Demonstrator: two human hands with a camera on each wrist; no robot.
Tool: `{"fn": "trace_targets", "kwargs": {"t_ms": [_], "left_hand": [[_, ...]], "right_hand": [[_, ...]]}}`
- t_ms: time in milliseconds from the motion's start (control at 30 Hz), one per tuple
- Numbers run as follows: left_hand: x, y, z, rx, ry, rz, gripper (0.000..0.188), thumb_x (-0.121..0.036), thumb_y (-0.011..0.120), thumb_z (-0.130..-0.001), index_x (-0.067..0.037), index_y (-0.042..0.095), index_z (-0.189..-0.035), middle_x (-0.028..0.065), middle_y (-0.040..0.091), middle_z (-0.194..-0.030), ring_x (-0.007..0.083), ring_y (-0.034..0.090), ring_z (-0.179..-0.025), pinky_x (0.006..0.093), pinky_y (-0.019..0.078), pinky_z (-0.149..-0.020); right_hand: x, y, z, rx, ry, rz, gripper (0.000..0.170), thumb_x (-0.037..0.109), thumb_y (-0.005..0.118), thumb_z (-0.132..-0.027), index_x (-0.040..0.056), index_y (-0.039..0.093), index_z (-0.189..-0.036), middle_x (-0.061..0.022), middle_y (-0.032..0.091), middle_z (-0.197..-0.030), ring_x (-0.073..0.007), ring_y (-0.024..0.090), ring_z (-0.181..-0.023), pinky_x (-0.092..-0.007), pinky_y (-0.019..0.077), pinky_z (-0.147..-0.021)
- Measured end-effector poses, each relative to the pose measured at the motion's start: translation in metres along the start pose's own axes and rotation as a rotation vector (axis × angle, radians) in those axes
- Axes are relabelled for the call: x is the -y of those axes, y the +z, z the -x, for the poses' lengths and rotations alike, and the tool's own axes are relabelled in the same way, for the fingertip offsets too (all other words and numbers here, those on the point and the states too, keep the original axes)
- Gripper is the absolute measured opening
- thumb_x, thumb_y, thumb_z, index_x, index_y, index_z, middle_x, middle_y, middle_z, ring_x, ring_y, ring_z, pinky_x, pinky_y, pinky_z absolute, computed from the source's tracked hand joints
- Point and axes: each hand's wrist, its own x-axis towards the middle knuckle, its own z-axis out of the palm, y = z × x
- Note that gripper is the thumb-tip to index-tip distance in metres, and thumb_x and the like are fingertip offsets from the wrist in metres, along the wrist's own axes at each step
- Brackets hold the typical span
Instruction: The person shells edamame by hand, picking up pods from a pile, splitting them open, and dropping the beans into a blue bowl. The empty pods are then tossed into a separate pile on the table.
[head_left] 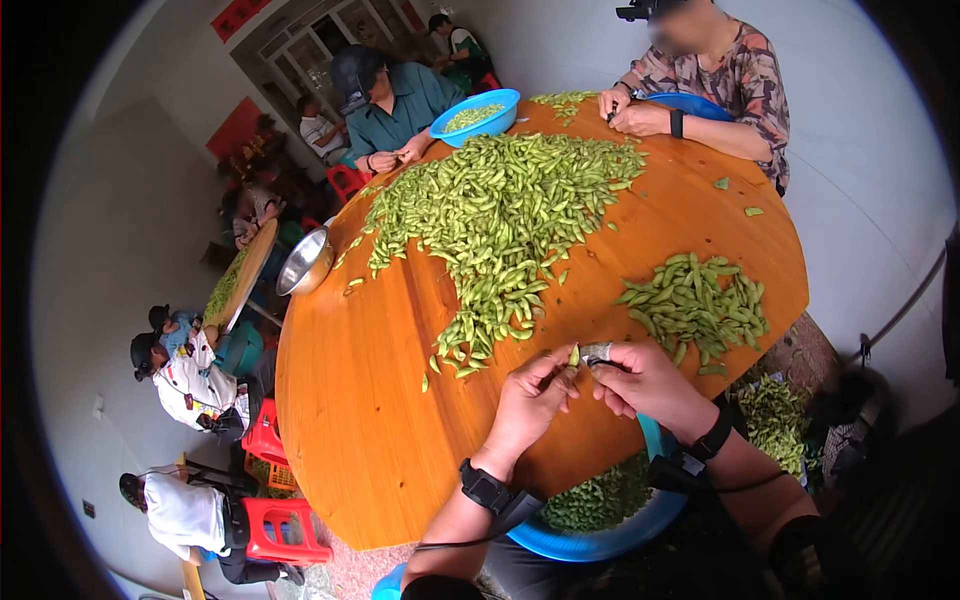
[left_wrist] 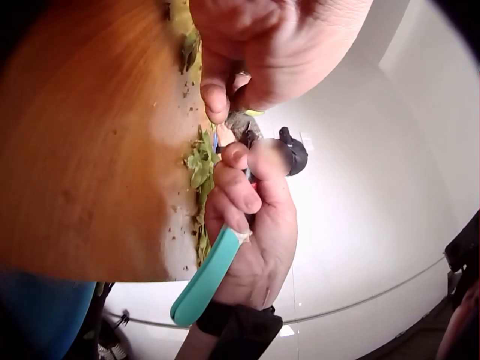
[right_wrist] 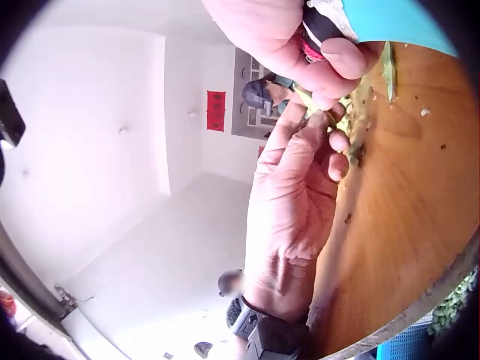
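Over the near edge of the table, my left hand [head_left: 530, 395] pinches a green bean pod [head_left: 574, 355] between thumb and fingertips. Close beside it, my right hand [head_left: 645, 380] grips a tool with a teal handle [left_wrist: 206, 281]; its working end is hidden by the fingers. In the right wrist view the pod [right_wrist: 306, 101] sits at the meeting point of both hands' fingertips. A large pile of pods [head_left: 500, 200] spreads beyond my hands, and a smaller pile [head_left: 695, 305] lies to the right.
Under the table's edge [head_left: 400, 535] stands a blue basin [head_left: 535, 542] with green beans [head_left: 600, 500]. Two people sit across the wooden table, near blue basins. A metal bowl [head_left: 305, 262] is at the left edge. Red stools [head_left: 285, 530] and more people are farther left.
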Motion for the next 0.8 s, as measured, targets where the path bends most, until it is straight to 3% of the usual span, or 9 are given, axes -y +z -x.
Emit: {"fn": "trace_targets", "kwargs": {"t_ms": [100, 167, 300, 367, 600, 667, 800], "left_hand": [[0.005, -0.001, 0.002, -0.006, 0.066, -0.077, 0.037, 0.000, 0.057, -0.091, -0.004, 0.056, -0.128, 0.0047, 0.057, -0.093, 0.0091, 0.058, -0.070, 0.0224, 0.0482, -0.057], [0.002, 0.003, 0.006, -0.020, 0.238, -0.372, 0.037, 0.001, 0.057, -0.090, -0.002, 0.056, -0.127, 0.0088, 0.057, -0.091, 0.0120, 0.059, -0.066, 0.0240, 0.0502, -0.058], [-0.004, 0.006, 0.006, -0.058, 0.240, -0.483, 0.037, 0.003, 0.057, -0.089, -0.002, 0.056, -0.126, 0.0110, 0.057, -0.089, 0.0140, 0.060, -0.064, 0.0243, 0.0513, -0.058], [-0.004, 0.008, 0.008, -0.098, 0.216, -0.404, 0.034, 0.003, 0.056, -0.090, 0.000, 0.058, -0.124, 0.0067, 0.061, -0.091, 0.0101, 0.060, -0.066, 0.0224, 0.0518, -0.059], [-0.001, 0.008, 0.005, -0.052, 0.194, -0.267, 0.028, 0.000, 0.055, -0.093, 0.000, 0.059, -0.121, 0.0058, 0.064, -0.090, 0.0089, 0.062, -0.071, 0.0229, 0.0528, -0.064], [0.003, 0.005, 0.004, -0.024, 0.096, -0.011, 0.027, -0.001, 0.054, -0.094, 0.001, 0.059, -0.120, 0.0045, 0.065, -0.089, 0.0085, 0.062, -0.074, 0.0225, 0.0525, -0.066], [0.002, 0.005, 0.002, -0.049, 0.059, 0.008, 0.027, -0.001, 0.054, -0.094, 0.000, 0.059, -0.121, 0.0036, 0.065, -0.091, 0.0082, 0.062, -0.074, 0.0219, 0.0524, -0.068]], "right_hand": [[-0.001, 0.007, 0.000, -0.018, 0.010, -0.007, 0.013, 0.008, 0.049, -0.094, 0.0002, 0.057, -0.088, -0.0016, 0.057, -0.068, -0.0055, 0.052, -0.049, -0.0208, 0.0396, -0.041], [0.000, 0.011, 0.001, -0.040, 0.028, -0.008, 0.013, 0.008, 0.049, -0.094, 0.0004, 0.057, -0.088, -0.0016, 0.057, -0.069, -0.0053, 0.052, -0.049, -0.0206, 0.0394, -0.041], [-0.002, 0.015, 0.001, -0.049, 0.020, -0.003, 0.011, 0.008, 0.049, -0.094, 0.0009, 0.057, -0.091, -0.0015, 0.057, -0.070, -0.0051, 0.051, -0.049, -0.0201, 0.0388, -0.041], [-0.001, 0.017, 0.002, -0.057, 0.025, -0.027, 0.011, 0.009, 0.049, -0.095, 0.0013, 0.058, -0.093, -0.0010, 0.057, -0.071, -0.0044, 0.051, -0.050, -0.0192, 0.0378, -0.042], [-0.006, 0.016, 0.000, -0.093, 0.032, -0.212, 0.013, 0.009, 0.048, -0.096, 0.0030, 0.058, -0.100, 0.0001, 0.055, -0.072, -0.0036, 0.047, -0.050, -0.0193, 0.0357, -0.042], [-0.002, 0.015, 0.001, -0.090, 0.053, -0.203, 0.013, 0.009, 0.047, -0.096, 0.0030, 0.059, -0.101, 0.0001, 0.055, -0.073, -0.0036, 0.048, -0.050, -0.0190, 0.0363, -0.042], [0.006, 0.017, 0.005, -0.053, 0.038, -0.107, 0.015, 0.009, 0.047, -0.096, 0.0025, 0.059, -0.102, -0.0002, 0.056, -0.073, -0.0037, 0.049, -0.051, -0.0182, 0.0382, -0.044]]}}
